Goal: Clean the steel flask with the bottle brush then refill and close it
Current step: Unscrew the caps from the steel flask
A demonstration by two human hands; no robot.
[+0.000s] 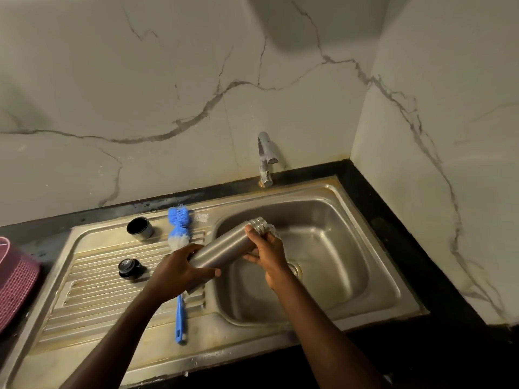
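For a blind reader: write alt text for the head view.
Two bare hands tilt an open steel flask over a steel sink, left hand at its base, right hand near its threaded neck. On the drainboard lie a blue bottle brush, a steel cup and a black stopper.

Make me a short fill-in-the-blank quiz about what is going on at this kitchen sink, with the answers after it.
1. Both hands hold the cylindrical steel flask tilted, its open mouth over the sink ____.
2. The blue-and-white bottle brush lies on the ribbed ____, touched by neither hand.
3. The left hand grips the flask's ____ end.
4. The chrome tap is ____ no water.

Answers: basin; drainboard; bottom; running
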